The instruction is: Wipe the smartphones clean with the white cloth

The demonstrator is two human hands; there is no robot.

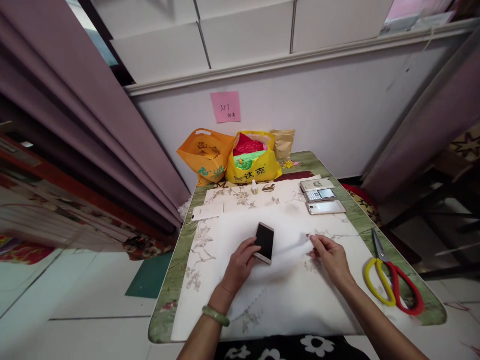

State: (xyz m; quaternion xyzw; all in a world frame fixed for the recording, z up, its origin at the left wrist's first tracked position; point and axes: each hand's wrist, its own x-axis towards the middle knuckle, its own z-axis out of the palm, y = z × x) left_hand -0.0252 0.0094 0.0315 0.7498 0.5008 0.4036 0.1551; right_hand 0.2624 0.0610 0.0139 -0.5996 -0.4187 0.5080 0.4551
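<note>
A smartphone [265,242] with a dark screen lies on the white floral sheet [285,295], slightly tilted. My left hand [240,262], with a green bangle [216,316] on its wrist, grips the phone's left edge with the fingers. To the right, my right hand [330,254] is closed in a pinch over the sheet. A tiny reddish spot shows at its fingertips, but what it holds is too small to name. Scissors [390,285] with yellow and red handles lie to the right of that hand, blades pointing away.
At the back stand an orange bag [208,155], a stuffed yellow bag [255,170] and a brown pouch [283,144]. A keypad phone [319,194] lies between two other phones at the right. A small white bottle [254,187] and a pale flat rectangle [207,212] are farther left.
</note>
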